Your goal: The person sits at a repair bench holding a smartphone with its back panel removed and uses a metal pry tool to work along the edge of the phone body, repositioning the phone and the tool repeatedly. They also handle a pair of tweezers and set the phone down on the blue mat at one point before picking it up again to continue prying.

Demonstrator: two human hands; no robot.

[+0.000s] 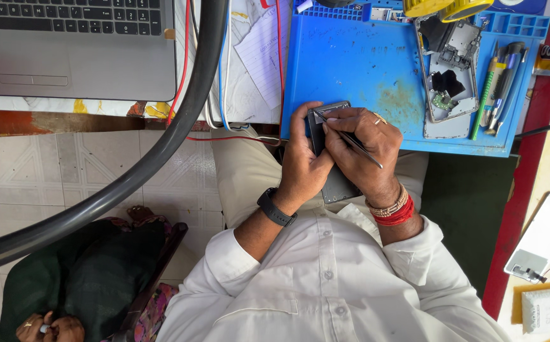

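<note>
My left hand (305, 166) grips a dark phone (332, 183) held upright over my lap, thumb along its left edge, at the near edge of the blue work mat (351, 69). My right hand (366, 152) holds a thin dark metal tool (357, 144) like a pen, its tip touching the phone's top end (323, 114). A black watch sits on my left wrist, red and beaded bands on my right wrist. My white shirt fills the lower middle.
An opened phone frame (449, 82) and several hand tools (499, 88) lie on the mat's right side. A laptop (72, 44), papers and red, blue and white wires (224, 76) sit at left. A thick black hose (161, 145) crosses diagonally. Another person's hands (50, 328) show at bottom left.
</note>
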